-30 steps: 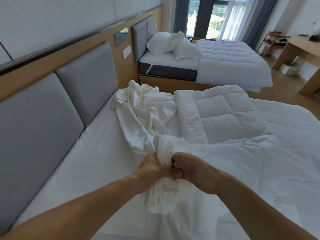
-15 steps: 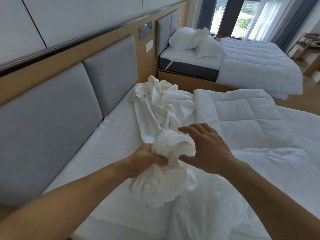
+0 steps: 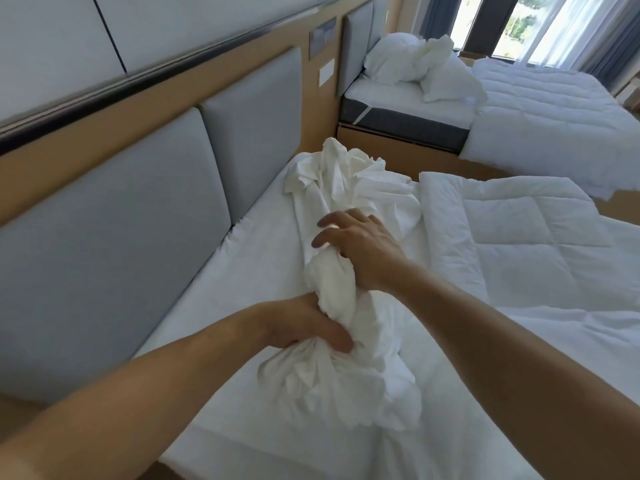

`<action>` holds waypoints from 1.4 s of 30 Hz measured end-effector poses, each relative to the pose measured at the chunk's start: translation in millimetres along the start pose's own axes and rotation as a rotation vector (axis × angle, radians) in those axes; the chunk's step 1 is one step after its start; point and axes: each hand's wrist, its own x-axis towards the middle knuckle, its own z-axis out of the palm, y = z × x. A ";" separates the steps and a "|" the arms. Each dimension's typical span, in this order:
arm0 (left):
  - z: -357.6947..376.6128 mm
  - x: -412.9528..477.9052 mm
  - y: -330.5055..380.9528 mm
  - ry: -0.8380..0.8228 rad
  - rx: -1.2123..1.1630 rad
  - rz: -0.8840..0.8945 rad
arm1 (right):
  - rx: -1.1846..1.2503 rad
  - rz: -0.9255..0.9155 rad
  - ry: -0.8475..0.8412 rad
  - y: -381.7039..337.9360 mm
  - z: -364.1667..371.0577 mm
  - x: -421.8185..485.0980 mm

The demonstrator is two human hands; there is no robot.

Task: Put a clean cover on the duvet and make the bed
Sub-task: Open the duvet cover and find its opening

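From my remote seat, the worry starts with the wide white-sheeted mattress (image 3: 242,299) and what lies on it. The thick quilted white duvet (image 3: 519,244) sprawls over the right half. The crumpled thin white cotton cover (image 3: 349,188) lies just beside it, heaped near the bed's head and running back as a twisted rope into my hands. My left hand (image 3: 301,323) has its fingers and thumb clamped round a fat bunch of that rope. My right hand (image 3: 360,247) sits on the rope further up, fingers (image 3: 332,221) spread wide and gripping nothing.

I think the danger is gathering blind: with the cloth wrung this tight I cannot see an opening or a corner, so I could feed the duvet into a twist or an inside-out cover. A hard tug might also drag the fitted sheet loose.

The sheet looks smooth and taut. Grey padded headboard panels (image 3: 138,220) in a wooden frame line the left wall. A second bed (image 3: 554,109) stands beyond, with rumpled white pillows (image 3: 401,60), below a bright curtained window (image 3: 512,22).
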 end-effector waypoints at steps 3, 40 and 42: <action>-13.1 -3.2 -9.6 0.003 -0.155 0.055 | 0.109 0.346 -0.086 -0.2 11.0 13.7; -59.4 -15.5 -22.6 -0.046 -0.159 -0.044 | 0.295 0.236 0.041 -49.2 50.3 -68.7; -49.7 -13.2 -22.4 -0.051 -0.105 -0.065 | 0.236 0.177 0.027 -41.0 46.9 -74.5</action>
